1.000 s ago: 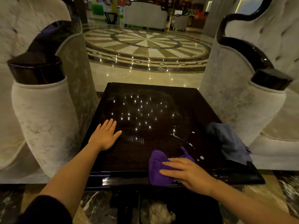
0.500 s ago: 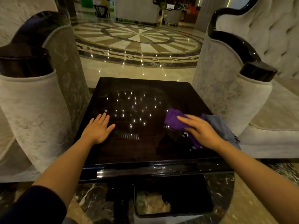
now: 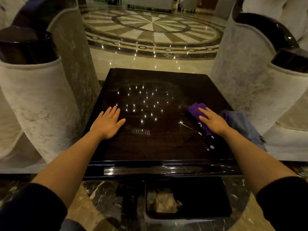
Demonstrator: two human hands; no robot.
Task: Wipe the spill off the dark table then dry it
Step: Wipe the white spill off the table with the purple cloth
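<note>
A glossy dark square table [image 3: 150,147] stands between two armchairs. My right hand [image 3: 214,120] presses flat on a purple cloth [image 3: 194,109] near the table's right side. Wet droplets and a thin streak of the spill [image 3: 210,147] glint just below and left of that hand. A grey-blue cloth [image 3: 241,124] lies bunched at the right edge, right next to the purple one. My left hand [image 3: 107,122] rests flat with fingers apart on the table's left side, holding nothing.
Pale upholstered armchairs with dark glossy arm caps flank the table, one at left [image 3: 33,97] and one at right [image 3: 266,90]. A dark lower shelf [image 3: 188,197] shows under the near edge. Patterned marble floor [image 3: 153,30] lies beyond.
My right hand slid the purple cloth from the near edge up toward the right side of the table, by the grey-blue cloth. My left hand stayed in place.
</note>
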